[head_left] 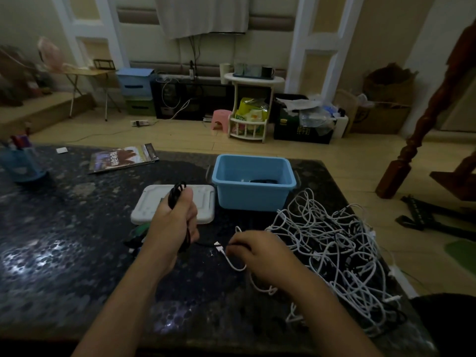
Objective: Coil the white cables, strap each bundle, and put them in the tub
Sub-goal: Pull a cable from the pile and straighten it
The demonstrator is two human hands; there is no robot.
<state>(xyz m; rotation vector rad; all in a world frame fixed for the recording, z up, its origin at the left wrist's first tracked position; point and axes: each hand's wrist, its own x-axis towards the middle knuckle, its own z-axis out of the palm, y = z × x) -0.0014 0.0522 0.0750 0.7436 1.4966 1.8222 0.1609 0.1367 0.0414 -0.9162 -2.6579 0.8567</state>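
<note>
Home living room — pink stool (221, 122), snack rack (251, 109), wood floor (180, 136)

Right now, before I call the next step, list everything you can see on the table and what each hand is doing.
tub: one, light blue, far centre; something dark inside
lid: one, white, flat, left of the tub
white cables: loose tangled pile, count unclear, right side
black cable: one coiled bundle, in the left hand
magazine: one, far left
cup: one, blue, far left edge
table: one, dark speckled
left hand: grips the black cable
right hand: pinches a white cable near its plug
</note>
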